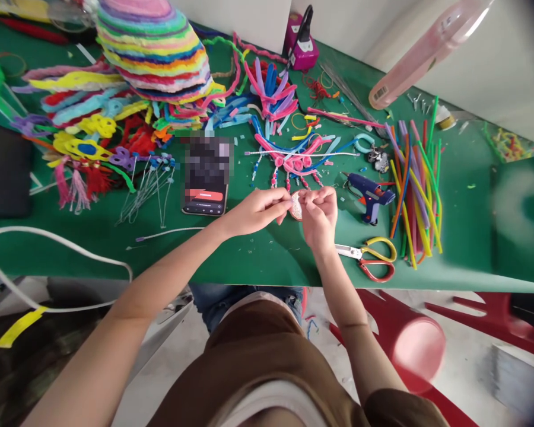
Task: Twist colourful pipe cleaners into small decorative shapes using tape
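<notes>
left hand point(267, 210) & right hand point(321, 218) pinch a disc point(296, 206) betw. them, mid-table point(249, 258), prob. to steady it. glue gun point(370, 193) & scissors point(361, 255) lie on the right, likely for quick reach. hands hide much of the disc, so its pattern's unclear; phone point(206, 172) display's blurred.

Over the green table point(258, 261), the person's right hand point(321, 216) holds a small, pale, round piece point(296, 206), the left hand's point(267, 209) fingertips at its edge. Scissors point(376, 258) (one handle yellow, one red) lie beside the right wrist, near a blue glue gun point(370, 194).
</notes>
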Available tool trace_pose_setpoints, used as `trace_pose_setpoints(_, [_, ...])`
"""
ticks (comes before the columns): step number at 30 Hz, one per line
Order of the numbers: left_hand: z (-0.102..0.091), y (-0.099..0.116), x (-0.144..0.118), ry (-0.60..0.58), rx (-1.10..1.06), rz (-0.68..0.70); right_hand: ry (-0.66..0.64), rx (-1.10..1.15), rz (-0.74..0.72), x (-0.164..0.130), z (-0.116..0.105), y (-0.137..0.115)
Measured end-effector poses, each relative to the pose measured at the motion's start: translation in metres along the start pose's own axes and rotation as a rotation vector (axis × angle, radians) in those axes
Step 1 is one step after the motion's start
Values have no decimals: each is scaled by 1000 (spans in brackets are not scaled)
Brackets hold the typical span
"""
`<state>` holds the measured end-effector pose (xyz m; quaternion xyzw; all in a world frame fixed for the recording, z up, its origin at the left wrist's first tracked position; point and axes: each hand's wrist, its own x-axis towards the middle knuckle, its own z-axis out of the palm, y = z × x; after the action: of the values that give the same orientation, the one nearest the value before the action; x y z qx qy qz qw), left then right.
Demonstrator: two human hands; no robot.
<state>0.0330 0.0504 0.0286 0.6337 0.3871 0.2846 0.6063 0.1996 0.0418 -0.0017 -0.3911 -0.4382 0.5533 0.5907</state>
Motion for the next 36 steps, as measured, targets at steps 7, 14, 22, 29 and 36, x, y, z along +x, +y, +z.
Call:
trace_pose_setpoints(7, [0, 6, -2, -23, 32, 27, -41, 260, 197, -5, 7, 2])
trace_pose_setpoints(14, [0, 5, -3, -33, 68, 76, -47, 216, 173, -5, 7, 2])
trace_pose_setpoints(22, [0, 4, -3, -48, 61, 112, -44, 127, 35, -6, 9, 3])
trace_pose_setpoints(29, [0, 5, -3, -59, 52, 97, 11, 36, 37, -6, 10, 3])
trace_pose_setpoints(36, [1, 6, -3, -57, 46, 93, 27, -19, 10, -8, 10, 6])
